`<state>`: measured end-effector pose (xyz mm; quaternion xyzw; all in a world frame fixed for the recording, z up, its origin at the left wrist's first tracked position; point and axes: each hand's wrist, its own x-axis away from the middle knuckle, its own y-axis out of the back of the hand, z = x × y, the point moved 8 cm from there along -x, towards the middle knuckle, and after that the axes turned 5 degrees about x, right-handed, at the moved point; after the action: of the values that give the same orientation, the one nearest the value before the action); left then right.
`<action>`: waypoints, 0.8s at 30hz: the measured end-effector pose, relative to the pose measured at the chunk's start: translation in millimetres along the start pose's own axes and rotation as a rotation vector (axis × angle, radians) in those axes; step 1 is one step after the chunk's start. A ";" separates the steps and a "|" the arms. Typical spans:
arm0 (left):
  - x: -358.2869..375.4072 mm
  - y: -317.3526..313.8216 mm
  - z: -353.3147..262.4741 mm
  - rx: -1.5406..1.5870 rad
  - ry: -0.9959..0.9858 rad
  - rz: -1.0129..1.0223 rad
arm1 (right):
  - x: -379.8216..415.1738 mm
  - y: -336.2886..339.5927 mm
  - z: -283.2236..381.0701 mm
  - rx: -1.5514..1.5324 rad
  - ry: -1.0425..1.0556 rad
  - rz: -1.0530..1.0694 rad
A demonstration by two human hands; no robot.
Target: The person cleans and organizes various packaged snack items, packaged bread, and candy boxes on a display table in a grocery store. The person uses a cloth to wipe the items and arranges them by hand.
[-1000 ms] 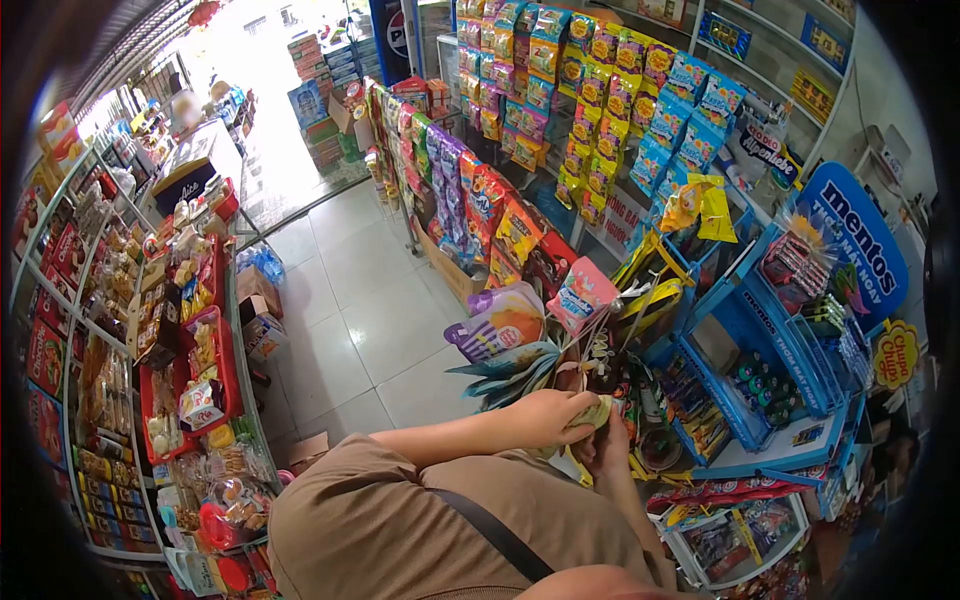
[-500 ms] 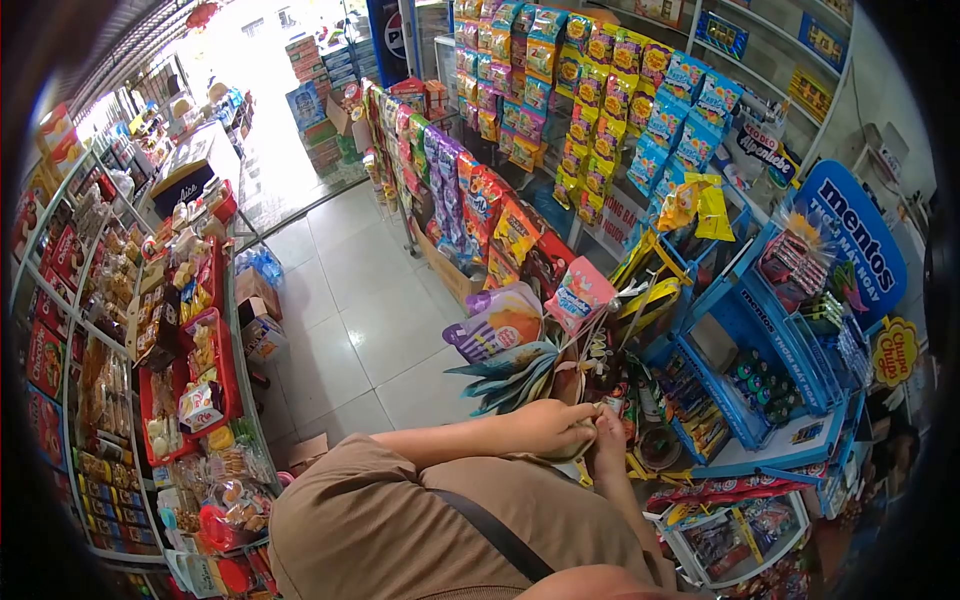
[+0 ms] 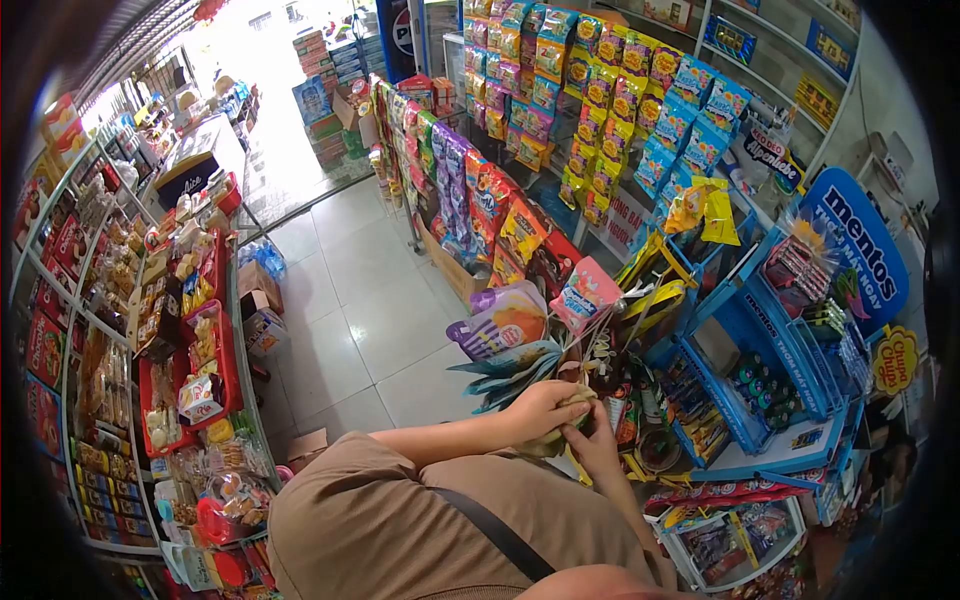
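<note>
Obs. 1: Both hands were together in front of the brown shirt (image 3: 400, 520), around a pale green-yellow wad (image 3: 577, 398). It looked like thin folded paper; print and number of layers could not be read.

Obs. 2: Left hand (image 3: 540, 410) came in from the left, fingers curled narrow around the wad, thumb along its near side. Part of the wad showed below this hand. Right hand (image 3: 600, 440) met it from the right, fingers bent in at the wad's edge; exact fingertip contact was partly hidden, so pinch or light touch could not be told.

Obs. 3: Beyond the hands lay a fan of blue-green pieces (image 3: 505, 376), with a purple packet (image 3: 505, 325) and a pink packet (image 3: 585, 295) behind it. The blue rack (image 3: 760, 345) stood to the right, apart from the hands.

Judgement: the step in hand was two-handed handling of the wad, close to the body. Any further shift of grip called for one hand to keep the layers pressed together, since loose thin sheets could slip.
</note>
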<state>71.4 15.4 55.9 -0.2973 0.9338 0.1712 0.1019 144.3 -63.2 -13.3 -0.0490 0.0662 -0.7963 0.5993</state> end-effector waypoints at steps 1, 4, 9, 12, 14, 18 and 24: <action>0.2 -0.7 3.9 -0.011 0.022 0.010 | -0.3 0.2 -2.0 -0.010 -0.012 0.000; 1.2 -2.4 13.9 0.015 0.086 0.016 | -1.6 3.2 -6.6 -0.009 -0.019 -0.020; -1.1 -6.5 6.7 0.043 -0.026 -0.011 | -1.1 5.2 -4.5 -0.120 0.047 -0.110; -0.4 -4.0 1.5 0.025 -0.012 -0.058 | -1.9 6.4 -1.6 -0.119 0.044 -0.115; 0.0 -4.2 11.2 0.066 0.033 -0.075 | -2.5 4.4 -2.5 -0.155 0.027 -0.096; 3.4 -2.5 8.9 0.039 0.028 -0.106 | -2.8 6.1 -10.4 -0.135 0.008 -0.042; 4.3 -3.7 -1.7 0.010 -0.086 -0.140 | 1.5 7.2 -6.5 -0.126 -0.122 0.016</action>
<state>70.0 9.7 55.3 -0.3538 0.9062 0.1716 0.1554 149.8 -66.3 -20.9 -0.1343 0.0799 -0.7812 0.6044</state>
